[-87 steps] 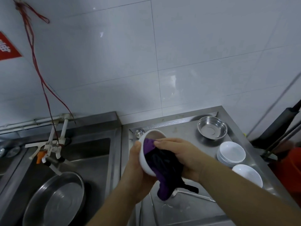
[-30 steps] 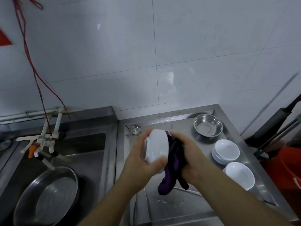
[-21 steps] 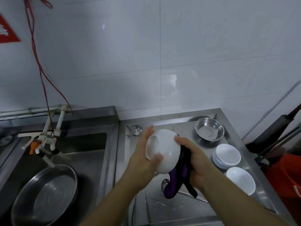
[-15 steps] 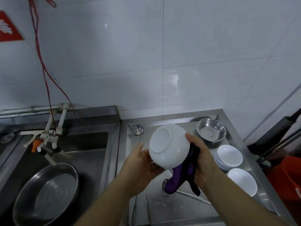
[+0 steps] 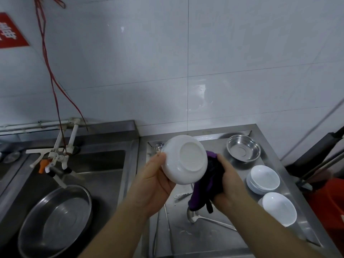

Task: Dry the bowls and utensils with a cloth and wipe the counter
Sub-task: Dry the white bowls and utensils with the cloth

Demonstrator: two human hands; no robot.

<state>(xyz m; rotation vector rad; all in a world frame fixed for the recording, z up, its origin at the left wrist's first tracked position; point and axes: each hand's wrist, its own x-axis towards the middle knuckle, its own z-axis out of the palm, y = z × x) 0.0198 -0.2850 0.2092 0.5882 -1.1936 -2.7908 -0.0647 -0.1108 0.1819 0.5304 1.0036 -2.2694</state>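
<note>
White bowl (image 5: pixel 184 162): now turned base toward the camera (earlier its rim faced up), held above the steel surface (image 5: pixel 208 239). Open steel lies toward the front edge; stacked bowls (image 5: pixel 262 179), a single bowl (image 5: pixel 279 208) and a steel dish (image 5: pixel 243 150) line the right edge. Left hand (image 5: pixel 155 183): curled around the bowl's side. Right hand (image 5: pixel 229 185): clutching the purple cloth (image 5: pixel 204 189) against the bowl. Ladle (image 5: pixel 193 216) lies beneath.

A steel basin (image 5: pixel 55 218) lies in the sink (image 5: pixel 104 164) under a faucet (image 5: pixel 54 161).
</note>
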